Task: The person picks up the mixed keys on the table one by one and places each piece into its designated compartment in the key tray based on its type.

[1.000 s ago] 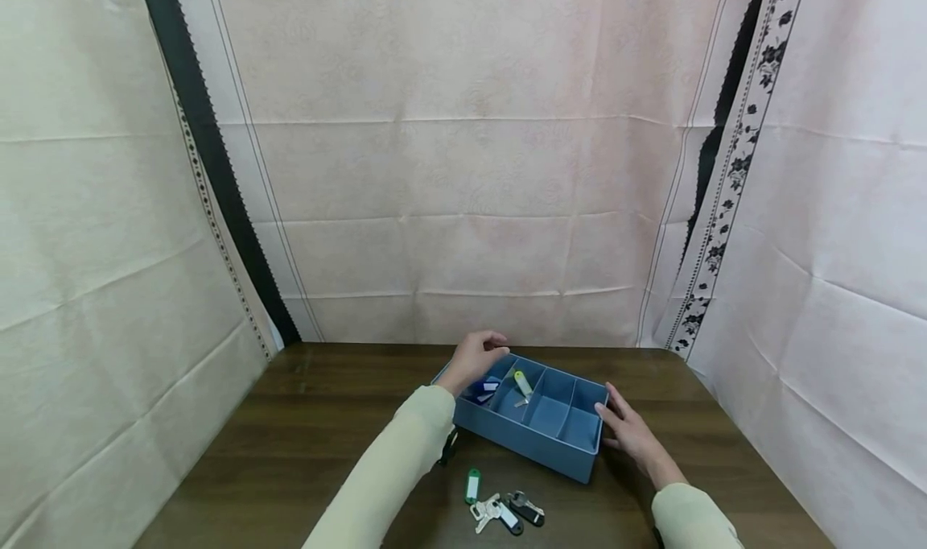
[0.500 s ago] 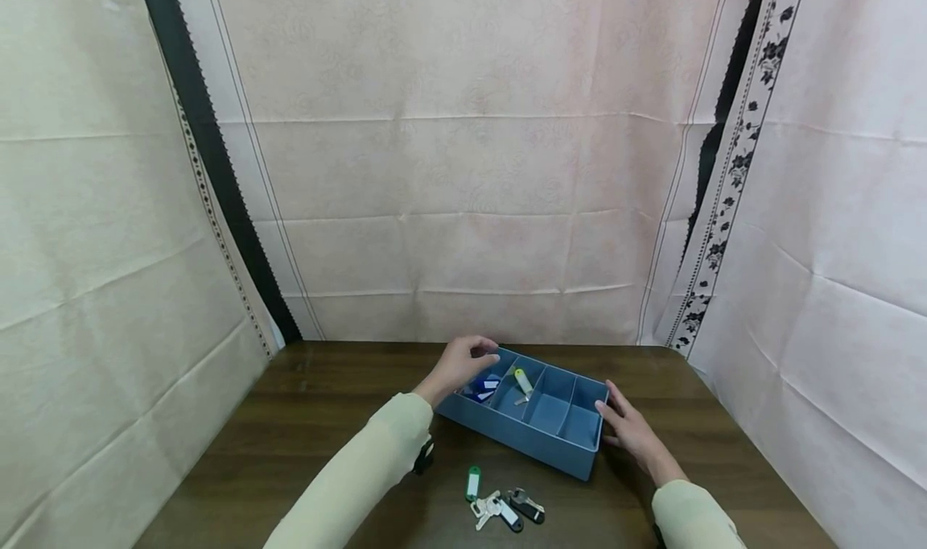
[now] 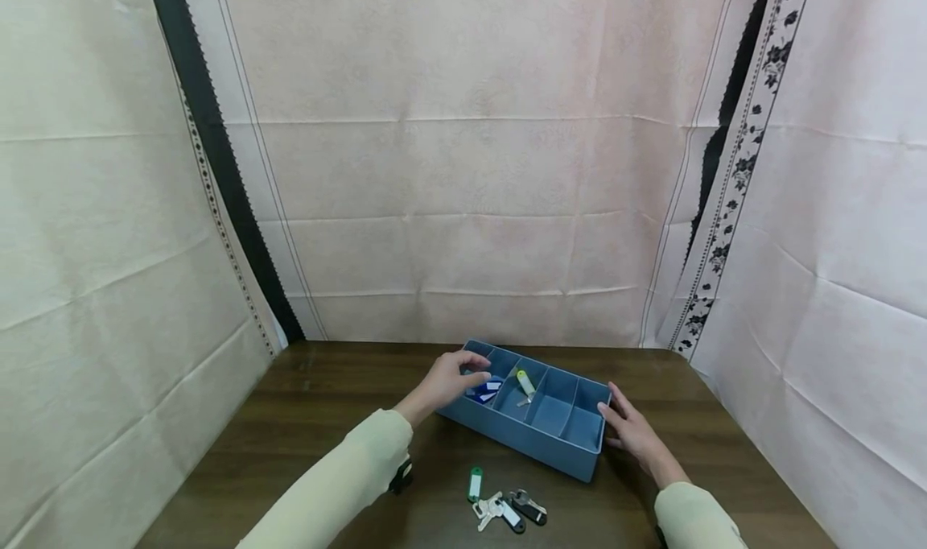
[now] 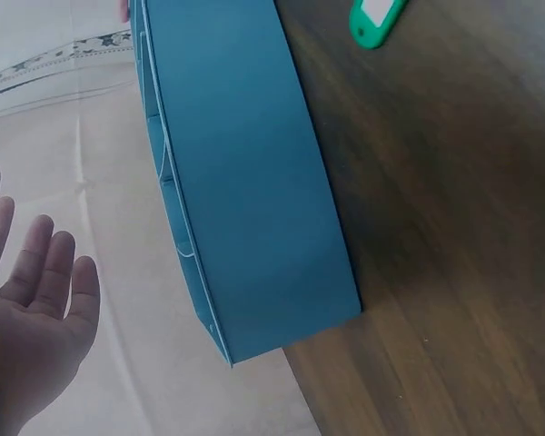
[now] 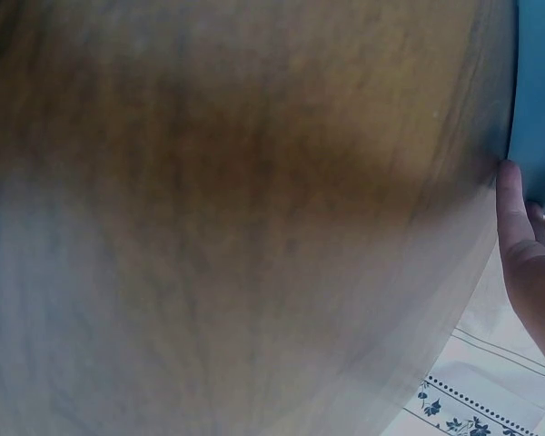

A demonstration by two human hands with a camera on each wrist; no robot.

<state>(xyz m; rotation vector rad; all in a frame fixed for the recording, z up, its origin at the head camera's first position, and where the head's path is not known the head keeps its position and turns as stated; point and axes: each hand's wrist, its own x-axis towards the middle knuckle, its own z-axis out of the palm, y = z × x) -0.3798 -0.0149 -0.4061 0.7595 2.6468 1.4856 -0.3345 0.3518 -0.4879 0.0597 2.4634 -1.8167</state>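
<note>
A blue divided box (image 3: 507, 436) sits at an angle on the wooden table. My left hand (image 3: 449, 380) hovers over its left end with loosely bent fingers and nothing in them; the left wrist view also shows this hand (image 4: 36, 327) apart from the box wall (image 4: 254, 182). Blue key tags (image 3: 487, 390) lie in a left compartment, partly hidden by my fingers. One compartment to the right, a key with a yellow-green tag (image 3: 525, 383) leans. My right hand (image 3: 636, 436) touches the box's right end, its fingers (image 5: 511, 209) fairly straight along the wall.
In front of the box, a key with a green tag (image 3: 475, 485) lies beside silver keys (image 3: 488, 510) and two black tags (image 3: 512, 518). Pale cloth (image 3: 463, 171) hangs behind the table's far edge and on both sides.
My left hand has drawn back left and toward me from above the box, uncovering more of its left end. The right hand, box and loose keys stay nearly where they were.
</note>
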